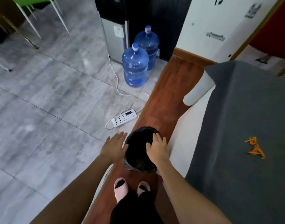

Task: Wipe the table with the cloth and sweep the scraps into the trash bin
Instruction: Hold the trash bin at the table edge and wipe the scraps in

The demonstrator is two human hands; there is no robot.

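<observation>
Standing in pink slippers on a red-brown wooden strip of floor, looking down at a trash bin lined with a black bag, just ahead of the feet. Left hand flat and open, fingers straight and close together, just beside the bin's left rim, holding nothing. Right hand over the bin's right rim, fingers spread and slightly bent, nothing in it; cannot tell whether touching the rim. To the right, a grey tabletop with a few orange scraps lying on it, well apart from the bin. Farther off on the grey tiled floor, a white power strip and two blue water bottles.
</observation>
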